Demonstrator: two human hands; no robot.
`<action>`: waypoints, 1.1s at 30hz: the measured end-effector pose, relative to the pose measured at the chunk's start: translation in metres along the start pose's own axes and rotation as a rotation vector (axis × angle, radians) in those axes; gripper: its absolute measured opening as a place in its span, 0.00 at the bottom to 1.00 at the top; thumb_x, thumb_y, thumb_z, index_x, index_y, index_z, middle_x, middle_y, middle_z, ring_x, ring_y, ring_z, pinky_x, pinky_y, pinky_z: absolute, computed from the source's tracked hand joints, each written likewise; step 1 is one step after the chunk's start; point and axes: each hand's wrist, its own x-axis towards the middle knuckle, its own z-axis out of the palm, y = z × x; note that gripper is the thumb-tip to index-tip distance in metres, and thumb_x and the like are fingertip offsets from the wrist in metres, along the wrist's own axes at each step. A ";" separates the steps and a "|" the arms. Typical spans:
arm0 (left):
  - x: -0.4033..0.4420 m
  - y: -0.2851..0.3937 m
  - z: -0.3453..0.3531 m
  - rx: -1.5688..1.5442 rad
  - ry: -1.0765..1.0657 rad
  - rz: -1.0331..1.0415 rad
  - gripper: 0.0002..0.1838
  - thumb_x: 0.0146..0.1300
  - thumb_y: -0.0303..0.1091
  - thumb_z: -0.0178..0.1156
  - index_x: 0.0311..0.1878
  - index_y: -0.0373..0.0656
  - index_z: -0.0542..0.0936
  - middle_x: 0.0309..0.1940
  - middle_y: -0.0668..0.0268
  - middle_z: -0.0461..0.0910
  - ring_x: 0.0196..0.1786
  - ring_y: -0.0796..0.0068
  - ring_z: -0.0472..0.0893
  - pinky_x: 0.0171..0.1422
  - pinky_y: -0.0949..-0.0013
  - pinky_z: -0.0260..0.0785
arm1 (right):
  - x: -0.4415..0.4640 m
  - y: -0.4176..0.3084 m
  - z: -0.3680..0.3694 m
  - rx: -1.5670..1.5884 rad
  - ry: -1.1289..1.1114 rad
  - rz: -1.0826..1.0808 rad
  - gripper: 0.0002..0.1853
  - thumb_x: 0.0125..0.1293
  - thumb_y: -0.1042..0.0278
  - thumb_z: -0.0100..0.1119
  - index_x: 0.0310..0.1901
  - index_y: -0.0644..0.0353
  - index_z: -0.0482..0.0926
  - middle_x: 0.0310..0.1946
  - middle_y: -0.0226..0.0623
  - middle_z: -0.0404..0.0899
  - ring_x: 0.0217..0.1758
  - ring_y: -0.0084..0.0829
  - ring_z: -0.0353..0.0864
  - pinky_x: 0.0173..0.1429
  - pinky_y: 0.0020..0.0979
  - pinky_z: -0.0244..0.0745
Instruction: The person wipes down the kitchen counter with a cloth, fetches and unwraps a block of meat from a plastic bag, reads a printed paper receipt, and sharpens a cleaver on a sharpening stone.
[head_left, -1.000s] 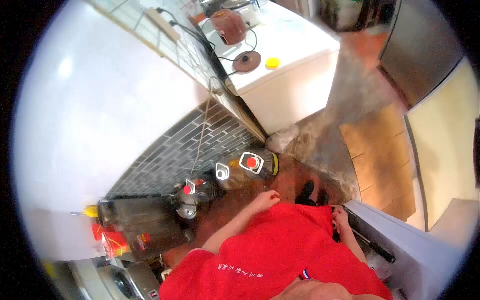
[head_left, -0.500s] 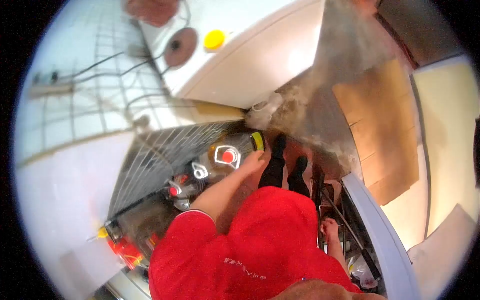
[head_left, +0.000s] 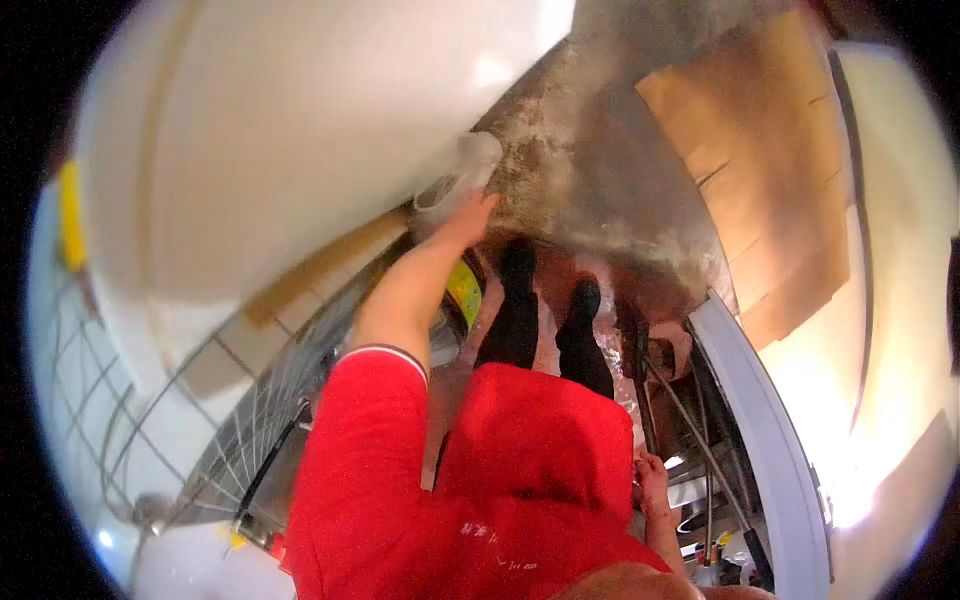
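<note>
My left hand (head_left: pixel 470 217) reaches forward at the end of my outstretched arm, its fingers extended. It is at the lower edge of a whitish, translucent plastic item with a loop (head_left: pixel 474 160), perhaps a bag; whether it touches it I cannot tell. This item lies on the floor against a large white panel (head_left: pixel 330 120). Below my left forearm shows a round yellow-green thing (head_left: pixel 464 293), partly hidden. My right hand (head_left: pixel 652 480) is low beside my red shirt, fingers curled, near dark metal bars (head_left: pixel 690 430); what they hold, if anything, is hidden.
Stained grey floor (head_left: pixel 600 170) stretches ahead of my feet. Flattened brown cardboard (head_left: pixel 760 170) lies at the right. A pale blue-white edge (head_left: pixel 765 440) runs along my right side. To the left are a wire rack (head_left: pixel 240 440) and a tiled wall (head_left: pixel 75 370).
My left hand has moved from the round yellow-green thing forward to the whitish plastic item. My view has shifted, and the bottles on the left are no longer visible. My right hand remains low, still curled.
</note>
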 end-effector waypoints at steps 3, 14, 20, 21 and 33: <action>0.023 -0.037 0.027 0.049 -0.400 -0.014 0.34 0.61 0.26 0.66 0.73 0.43 0.74 0.71 0.52 0.75 0.72 0.46 0.75 0.71 0.46 0.72 | 0.013 0.017 0.009 -0.025 -0.011 -0.119 0.11 0.76 0.71 0.58 0.54 0.63 0.82 0.42 0.30 0.84 0.40 0.24 0.81 0.45 0.27 0.77; -0.138 -0.032 -0.043 -0.005 -0.328 -0.169 0.14 0.62 0.32 0.61 0.48 0.42 0.89 0.49 0.51 0.88 0.54 0.45 0.87 0.57 0.47 0.79 | -0.029 -0.018 0.032 -0.155 -0.077 -0.076 0.14 0.73 0.73 0.58 0.58 0.64 0.80 0.38 0.33 0.84 0.37 0.24 0.82 0.40 0.28 0.79; -0.195 0.030 -0.166 0.014 -0.171 0.111 0.11 0.60 0.35 0.60 0.43 0.46 0.88 0.43 0.52 0.88 0.51 0.49 0.88 0.52 0.45 0.80 | -0.058 -0.074 0.042 -0.236 -0.066 -0.230 0.15 0.73 0.74 0.58 0.58 0.65 0.79 0.35 0.34 0.83 0.32 0.25 0.82 0.34 0.28 0.76; -0.206 0.059 -0.198 0.044 -0.186 0.178 0.11 0.60 0.34 0.60 0.43 0.47 0.87 0.42 0.52 0.88 0.49 0.49 0.88 0.50 0.45 0.80 | -0.062 -0.078 0.043 -0.213 -0.080 -0.262 0.15 0.73 0.73 0.58 0.59 0.65 0.79 0.35 0.35 0.83 0.32 0.24 0.81 0.34 0.27 0.76; -0.526 0.229 -0.431 -0.387 0.272 0.699 0.11 0.65 0.39 0.65 0.31 0.45 0.78 0.26 0.58 0.79 0.32 0.52 0.83 0.34 0.50 0.75 | -0.140 -0.191 0.174 0.359 -0.653 -0.013 0.48 0.72 0.33 0.61 0.82 0.54 0.57 0.74 0.50 0.70 0.76 0.43 0.70 0.78 0.50 0.68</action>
